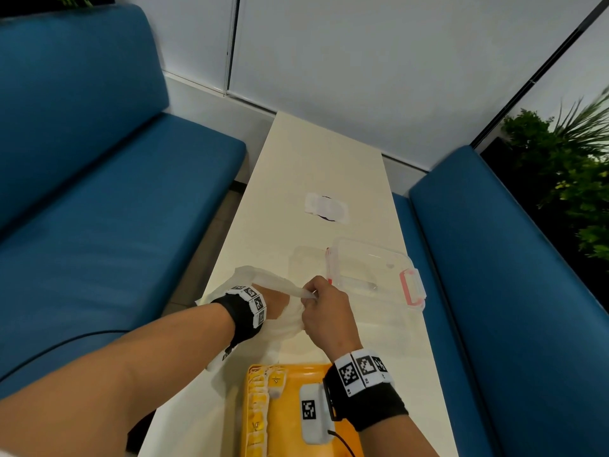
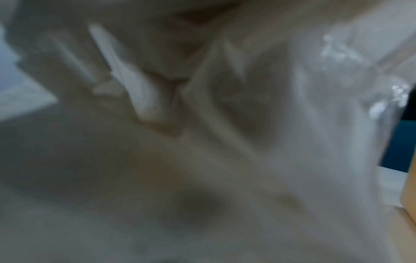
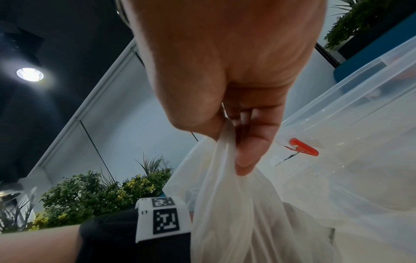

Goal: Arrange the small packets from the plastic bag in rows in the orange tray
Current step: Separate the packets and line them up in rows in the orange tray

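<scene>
Nearest to me, the orange tray [image 1: 296, 377] sits at the close end of the counter [image 1: 329, 166], with yellow small packets [image 1: 260, 390] already lined in a row along its left side. They look light, flat and a bit slick, easiest to pinch by a sealed edge one at a time.

Just beyond the tray is the plastic bag [image 1: 283, 319], thin, whitish and floppy. It has no stiffness of its own, so it has to be held open at the mouth or it will collapse on whatever reaches in. The right hand [image 1: 324, 311] does that: thumb and curled fingers [image 3: 249, 151] pinch a gathered strip of the bag's rim and pull it up taut. The left hand [image 1: 275, 300] is sunk into the bag past the knuckles; its wrist view shows only blurred film, so I cannot tell whether it has hold of a packet.

Farther along stands a clear lidded box [image 1: 372, 272] with pink clasps.
</scene>
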{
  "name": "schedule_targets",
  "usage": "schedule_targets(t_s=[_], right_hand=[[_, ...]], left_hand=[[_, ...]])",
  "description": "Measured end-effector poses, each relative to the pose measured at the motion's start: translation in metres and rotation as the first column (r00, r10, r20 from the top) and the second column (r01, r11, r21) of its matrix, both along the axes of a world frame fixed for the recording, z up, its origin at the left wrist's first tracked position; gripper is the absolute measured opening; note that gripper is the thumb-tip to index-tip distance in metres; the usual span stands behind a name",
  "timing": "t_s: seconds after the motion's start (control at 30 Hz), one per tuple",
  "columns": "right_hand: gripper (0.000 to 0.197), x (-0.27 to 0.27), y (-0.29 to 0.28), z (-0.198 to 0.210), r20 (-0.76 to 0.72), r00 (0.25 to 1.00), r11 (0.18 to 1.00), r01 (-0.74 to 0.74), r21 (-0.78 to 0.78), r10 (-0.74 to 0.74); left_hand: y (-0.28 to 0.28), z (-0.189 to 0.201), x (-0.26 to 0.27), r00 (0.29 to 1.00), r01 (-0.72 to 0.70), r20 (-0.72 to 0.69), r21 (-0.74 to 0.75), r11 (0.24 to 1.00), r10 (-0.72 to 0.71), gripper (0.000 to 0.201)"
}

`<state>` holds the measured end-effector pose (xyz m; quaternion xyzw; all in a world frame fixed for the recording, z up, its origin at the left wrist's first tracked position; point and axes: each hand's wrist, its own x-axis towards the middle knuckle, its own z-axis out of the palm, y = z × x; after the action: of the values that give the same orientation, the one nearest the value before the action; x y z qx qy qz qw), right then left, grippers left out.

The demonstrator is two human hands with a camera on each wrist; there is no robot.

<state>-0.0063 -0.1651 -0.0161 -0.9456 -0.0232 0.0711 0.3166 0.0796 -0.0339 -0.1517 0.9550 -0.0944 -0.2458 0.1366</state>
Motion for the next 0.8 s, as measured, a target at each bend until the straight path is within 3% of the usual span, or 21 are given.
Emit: schedule_targets(t_s=[0.23, 0.5, 0.67, 0.73, 0.8], right_hand=[[0.019, 0.0, 0.004, 0.002, -0.015, 0.999, 0.999, 0.042, 0.033, -0.042], [0.019, -0.001, 0.007, 0.004, -0.023, 0.997, 0.997, 0.069, 0.038, -0.068], [0.024, 0.004, 0.004, 0.01, -0.03, 0.989, 0.985, 0.144, 0.096, -0.142], [0.023, 0.005, 0.003, 0.012, -0.032, 0.984, 0.976, 0.178, 0.125, -0.175], [0.021, 0.007, 0.002, 0.013, -0.029, 0.979, 0.968, 0.205, 0.148, -0.203]], left_hand=[[-0.003, 0.013, -0.007, 0.997, -0.07, 0.025, -0.109, 0.992, 0.073, 0.035], [0.002, 0.032, -0.015, 0.986, -0.164, 0.007, -0.206, 0.965, 0.169, 0.023], [0.014, 0.06, -0.029, 0.988, -0.015, 0.149, -0.216, 0.976, 0.048, 0.017], [0.015, 0.072, -0.031, 0.972, 0.105, 0.223, -0.138, 0.985, -0.073, 0.01], [0.016, 0.08, -0.031, 0.952, 0.17, 0.267, -0.063, 0.983, -0.148, 0.015]])
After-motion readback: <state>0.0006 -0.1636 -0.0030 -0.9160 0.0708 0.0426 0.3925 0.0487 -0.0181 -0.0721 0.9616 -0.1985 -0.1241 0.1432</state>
